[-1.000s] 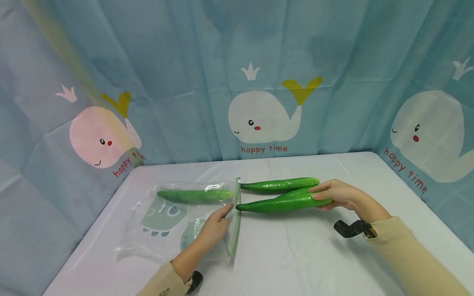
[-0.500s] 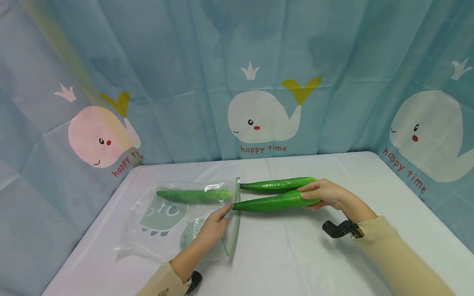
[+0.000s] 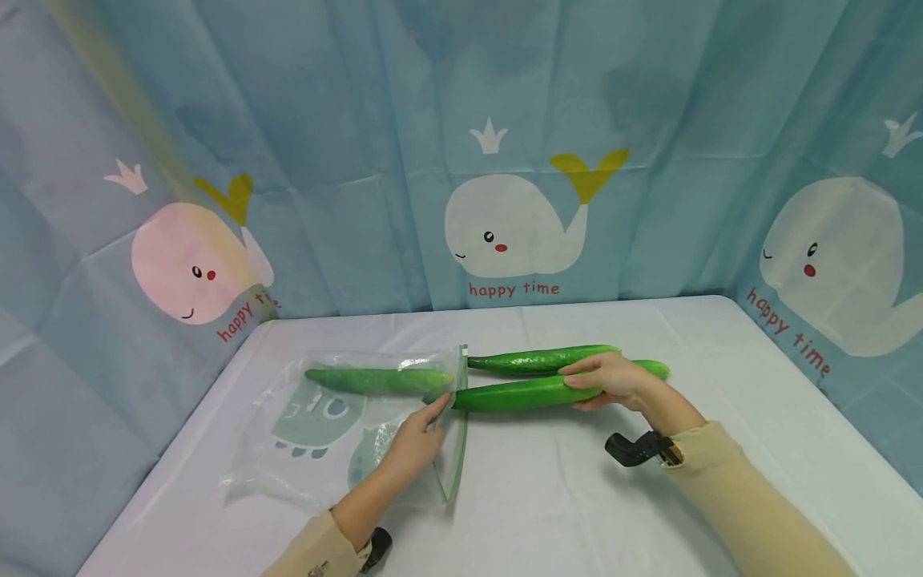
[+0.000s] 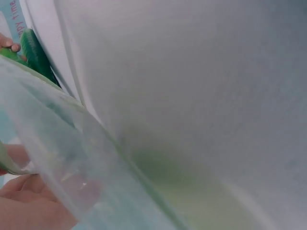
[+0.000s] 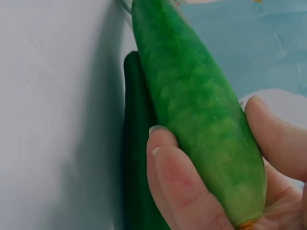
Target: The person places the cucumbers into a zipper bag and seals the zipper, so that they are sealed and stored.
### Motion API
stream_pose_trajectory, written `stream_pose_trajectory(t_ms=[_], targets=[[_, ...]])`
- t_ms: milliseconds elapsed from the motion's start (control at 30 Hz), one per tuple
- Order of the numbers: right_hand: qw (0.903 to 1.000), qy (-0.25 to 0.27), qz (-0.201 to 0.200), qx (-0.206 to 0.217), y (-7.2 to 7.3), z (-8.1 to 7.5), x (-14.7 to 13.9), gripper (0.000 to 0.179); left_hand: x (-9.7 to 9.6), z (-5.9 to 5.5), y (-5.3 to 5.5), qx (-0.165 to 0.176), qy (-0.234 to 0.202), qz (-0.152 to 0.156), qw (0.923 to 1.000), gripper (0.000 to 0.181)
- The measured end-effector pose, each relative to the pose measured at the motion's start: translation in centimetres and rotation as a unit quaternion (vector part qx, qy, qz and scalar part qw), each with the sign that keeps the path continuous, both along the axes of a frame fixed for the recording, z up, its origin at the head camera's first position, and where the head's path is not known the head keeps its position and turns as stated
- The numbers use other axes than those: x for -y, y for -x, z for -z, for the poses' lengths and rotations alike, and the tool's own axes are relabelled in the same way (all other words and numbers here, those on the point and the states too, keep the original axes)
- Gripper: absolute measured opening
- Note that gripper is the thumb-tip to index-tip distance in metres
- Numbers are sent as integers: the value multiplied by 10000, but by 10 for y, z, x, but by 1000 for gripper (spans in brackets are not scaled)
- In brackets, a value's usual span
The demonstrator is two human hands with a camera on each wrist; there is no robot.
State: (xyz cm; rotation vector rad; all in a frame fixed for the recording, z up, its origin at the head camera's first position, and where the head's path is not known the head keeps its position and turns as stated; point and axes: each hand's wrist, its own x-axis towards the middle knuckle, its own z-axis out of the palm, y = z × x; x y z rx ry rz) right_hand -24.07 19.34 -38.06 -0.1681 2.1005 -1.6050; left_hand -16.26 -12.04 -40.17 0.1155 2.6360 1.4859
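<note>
My left hand (image 3: 411, 449) pinches the edge of a clear zip bag (image 3: 277, 481) by its green-edged opening; the left wrist view shows the bag's film close up. Inside the bag lies one cucumber (image 3: 382, 381). With fingers and thumb, my right hand (image 3: 613, 381) grips a second cucumber (image 3: 519, 395) near its right end. That cucumber's far tip is inside the bag's mouth, beside the left fingertips. In the right wrist view, the held cucumber (image 5: 196, 100) shows pale green toward the palm, and a darker cucumber (image 5: 136, 110) lies underneath.
Another cucumber (image 3: 534, 361) lies behind the held one, its tip by the bag's top corner. The end of a further cucumber (image 3: 654, 369) shows right of my right hand. A white cloth covers the table (image 3: 548, 497); a blue whale-print curtain (image 3: 360, 200) hangs behind.
My right hand has moved left with the cucumber, whose tip has passed into the bag's mouth. A cucumber end now shows to the right of that hand. My left hand stays nearly still.
</note>
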Motion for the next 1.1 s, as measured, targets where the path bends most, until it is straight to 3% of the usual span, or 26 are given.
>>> stream_pose_trajectory(t_ms=[567,1100], targets=[[9994,277,121,188,-1,7,26,46,0,-3,1,4,-234,-83,9997,54],[9991,284,128,271,3,11,50,42,1,-7,0,-91,-114,-156,9998,53]])
